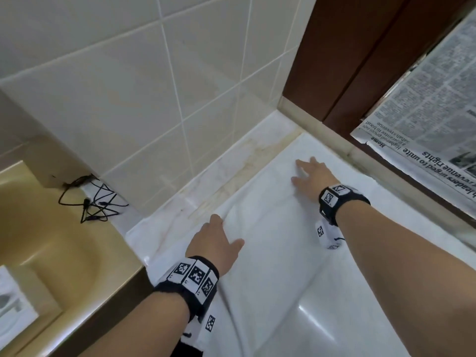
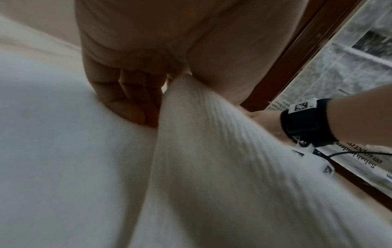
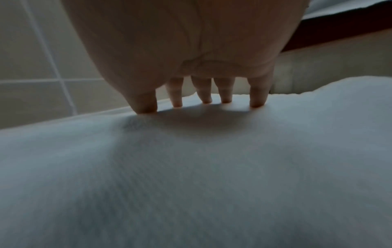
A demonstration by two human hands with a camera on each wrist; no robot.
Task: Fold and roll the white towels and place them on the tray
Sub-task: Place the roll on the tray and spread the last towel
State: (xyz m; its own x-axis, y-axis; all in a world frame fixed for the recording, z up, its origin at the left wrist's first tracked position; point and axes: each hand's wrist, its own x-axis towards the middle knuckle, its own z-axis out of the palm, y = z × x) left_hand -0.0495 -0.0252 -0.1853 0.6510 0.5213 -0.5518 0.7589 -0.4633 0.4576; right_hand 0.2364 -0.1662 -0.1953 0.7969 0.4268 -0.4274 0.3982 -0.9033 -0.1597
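On the towel (image 1: 270,243), right hand (image 1: 313,176) presses flat; left hand (image 1: 215,240) pinches a fold.

The newspaper (image 1: 422,104) hangs upside down, its headline reading "leaders urged to unite ... revenue rights". A small heading says "Home" (finer print is illegible).

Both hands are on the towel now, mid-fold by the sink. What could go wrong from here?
1. The left hand pinches a raised ridge of the white towel; folding now may leave a crease.
2. The right hand presses with fingertips only, so that end might slide on the glossy counter.
3. The towel's near-left part lies close to the sink and could slip over the edge.
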